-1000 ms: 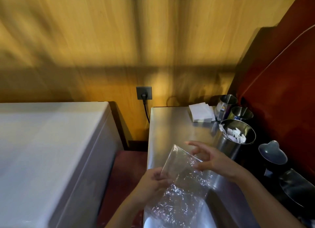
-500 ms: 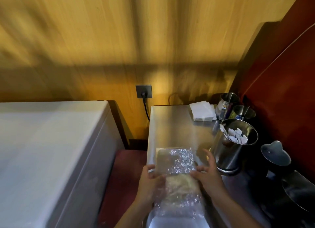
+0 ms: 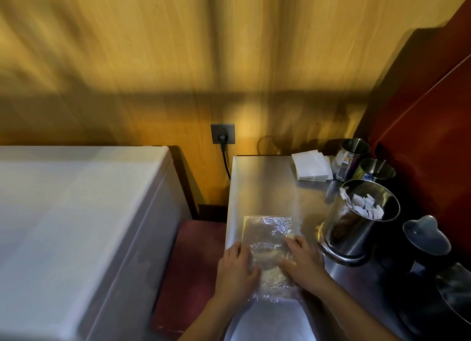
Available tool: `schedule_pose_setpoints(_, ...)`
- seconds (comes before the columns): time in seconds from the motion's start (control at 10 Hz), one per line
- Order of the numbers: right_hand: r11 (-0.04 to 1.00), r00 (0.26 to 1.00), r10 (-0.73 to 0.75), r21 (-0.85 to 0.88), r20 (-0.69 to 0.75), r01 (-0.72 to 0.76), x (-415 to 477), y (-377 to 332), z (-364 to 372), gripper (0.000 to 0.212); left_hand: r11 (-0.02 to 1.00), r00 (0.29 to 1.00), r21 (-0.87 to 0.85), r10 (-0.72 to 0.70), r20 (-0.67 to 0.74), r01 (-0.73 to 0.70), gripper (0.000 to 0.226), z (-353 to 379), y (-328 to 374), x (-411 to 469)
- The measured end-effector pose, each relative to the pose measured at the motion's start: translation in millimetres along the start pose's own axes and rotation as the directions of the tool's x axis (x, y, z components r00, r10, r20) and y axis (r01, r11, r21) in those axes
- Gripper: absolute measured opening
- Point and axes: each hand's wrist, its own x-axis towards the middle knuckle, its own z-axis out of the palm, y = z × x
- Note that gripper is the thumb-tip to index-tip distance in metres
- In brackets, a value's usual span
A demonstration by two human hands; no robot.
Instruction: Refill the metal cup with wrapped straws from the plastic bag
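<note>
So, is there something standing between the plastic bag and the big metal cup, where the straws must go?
Nothing visible does. The plastic bag lies flat on the steel counter under the left hand and right hand. The metal cup stands just right of it, mouth open, with bare counter between.

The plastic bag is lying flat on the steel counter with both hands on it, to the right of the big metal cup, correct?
Not quite: the head view shows the plastic bag left of the metal cup. It does lie on the steel counter under both hands, left hand and right hand.
</note>
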Motion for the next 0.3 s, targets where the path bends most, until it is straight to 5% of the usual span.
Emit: schedule_pose_setpoints(0.3, 0.986, 0.989, -0.119, -0.131, -0.092, 0.107, 14, -27, -39, 0.064, 0.983, 0.977, 0.153, 0.129, -0.171, -0.103, 0.058, -30, 0, 20)
